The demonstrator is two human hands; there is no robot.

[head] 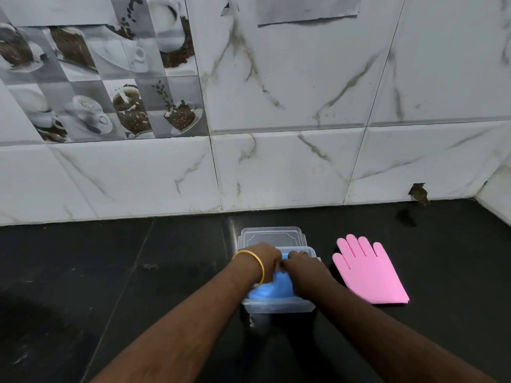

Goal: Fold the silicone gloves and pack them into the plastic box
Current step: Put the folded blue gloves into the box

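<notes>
A clear plastic box (279,307) stands on the black counter in front of me. A folded blue silicone glove (273,288) lies inside it. My left hand (262,258), with a gold bangle on the wrist, and my right hand (304,269) both press on the blue glove over the box, fingers curled on it. A pink silicone glove (370,272) lies flat and unfolded on the counter just right of the box, fingers pointing to the wall.
The clear lid (271,236) lies behind the box, close to the tiled wall (276,161). A small hole (419,192) shows in the wall at the back right. The black counter (110,272) stretches to the left and right.
</notes>
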